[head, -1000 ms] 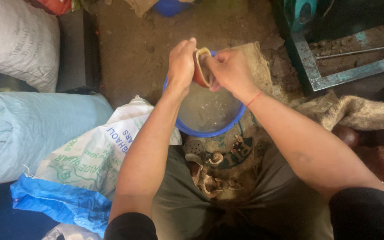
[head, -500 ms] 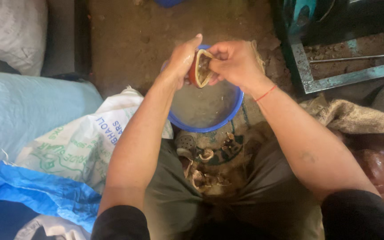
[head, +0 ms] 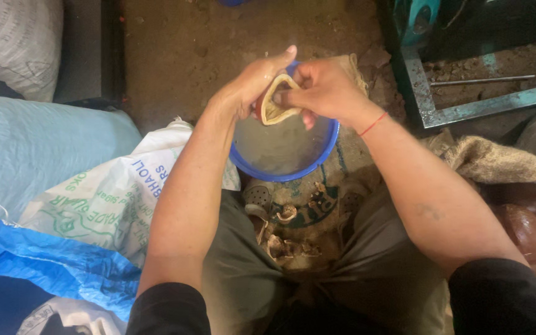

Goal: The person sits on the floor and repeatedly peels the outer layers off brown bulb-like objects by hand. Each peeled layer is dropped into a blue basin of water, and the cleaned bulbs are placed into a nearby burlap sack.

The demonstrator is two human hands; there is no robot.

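Both my hands meet over a blue bowl [head: 327, 149] on the ground between my knees. My left hand [head: 249, 87] cups a pale, hollow, shell-like husk [head: 273, 110] from the left. My right hand [head: 324, 90] pinches the same husk from the right, fingertips on its rim. The husk's open side faces me and looks empty. The bowl's inside is greyish and wet-looking. Below the bowl, broken brown husk scraps [head: 283, 245] lie on a burlap mat [head: 317, 205] by my lap.
A white printed sack [head: 103, 198] and a blue plastic sheet [head: 51, 267] lie at left, with pale blue [head: 32, 155] and white sacks [head: 13, 43] behind. A teal metal frame [head: 485, 102] stands at upper right. An open burlap sack with brown round things [head: 525, 226] is at right.
The camera view has shifted slightly. My hands stay over the bowl and have turned the husk, so its hollow opening now faces me more.
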